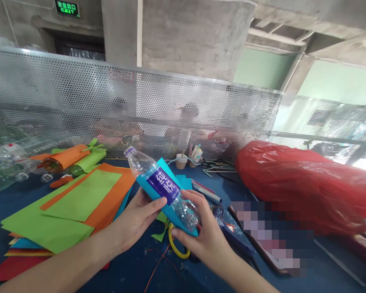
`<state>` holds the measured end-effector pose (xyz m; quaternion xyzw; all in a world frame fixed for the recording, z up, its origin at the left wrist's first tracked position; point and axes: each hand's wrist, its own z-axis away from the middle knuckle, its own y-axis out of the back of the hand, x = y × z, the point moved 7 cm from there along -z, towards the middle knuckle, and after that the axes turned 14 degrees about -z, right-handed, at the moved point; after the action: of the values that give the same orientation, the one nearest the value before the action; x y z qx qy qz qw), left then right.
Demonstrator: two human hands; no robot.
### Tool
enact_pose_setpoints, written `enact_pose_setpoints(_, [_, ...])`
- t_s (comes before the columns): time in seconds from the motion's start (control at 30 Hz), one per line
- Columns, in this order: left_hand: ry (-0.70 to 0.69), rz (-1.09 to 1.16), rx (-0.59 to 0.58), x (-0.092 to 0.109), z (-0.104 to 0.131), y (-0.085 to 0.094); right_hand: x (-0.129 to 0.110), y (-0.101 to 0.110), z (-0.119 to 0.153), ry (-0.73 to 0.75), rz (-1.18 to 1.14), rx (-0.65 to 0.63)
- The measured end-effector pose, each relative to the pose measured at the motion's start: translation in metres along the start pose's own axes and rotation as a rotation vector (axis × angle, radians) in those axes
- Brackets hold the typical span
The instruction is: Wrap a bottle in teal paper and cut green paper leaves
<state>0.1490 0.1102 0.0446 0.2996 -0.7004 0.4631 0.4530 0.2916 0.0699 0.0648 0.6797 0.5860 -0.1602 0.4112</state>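
Observation:
A clear plastic bottle [140,163] with a purple label is held tilted above the table, its capped neck toward the upper left. Blue paper [144,185] lies behind and along the bottle. My left hand [140,215] is closed on the bottle and paper, thumb on the label's lower edge. My right hand [204,228] grips the bottle's base end, fingers over the top and thumb beneath by the blue paper. Below the hands are yellow-handled scissors [180,251], partly hidden, and a green paper scrap [160,236].
Stacked coloured paper [49,228] lies left, with paper-wrapped bottles [68,156] and clear bottles [10,152] behind. Cups of markers [195,156] stand at the back. A red plastic bag [293,179] and a phone-like object [262,240] are right. People sit beyond the perforated screen [158,93].

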Motion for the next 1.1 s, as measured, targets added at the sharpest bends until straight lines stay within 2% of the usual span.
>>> enact_pose_setpoints(0.33, [0.049,0.06,0.062,-0.006,0.0,0.005,-0.002,-0.006,0.001,-0.051,-0.007,-0.052])
enact_pose_setpoints(0.5, [0.091,0.041,0.076,-0.008,0.002,0.006,0.003,-0.008,0.003,-0.111,-0.178,-0.11])
enact_pose_setpoints(0.63, [0.093,0.026,0.08,-0.009,0.0,0.007,0.012,-0.006,0.002,-0.184,-0.276,-0.062])
enact_pose_setpoints(0.8, [0.069,0.007,0.103,-0.006,-0.002,0.01,0.018,-0.008,0.0,-0.203,-0.368,-0.058])
enact_pose_setpoints(1.1, [0.079,-0.012,0.105,0.001,-0.003,0.013,0.018,-0.006,0.0,-0.231,-0.372,-0.068])
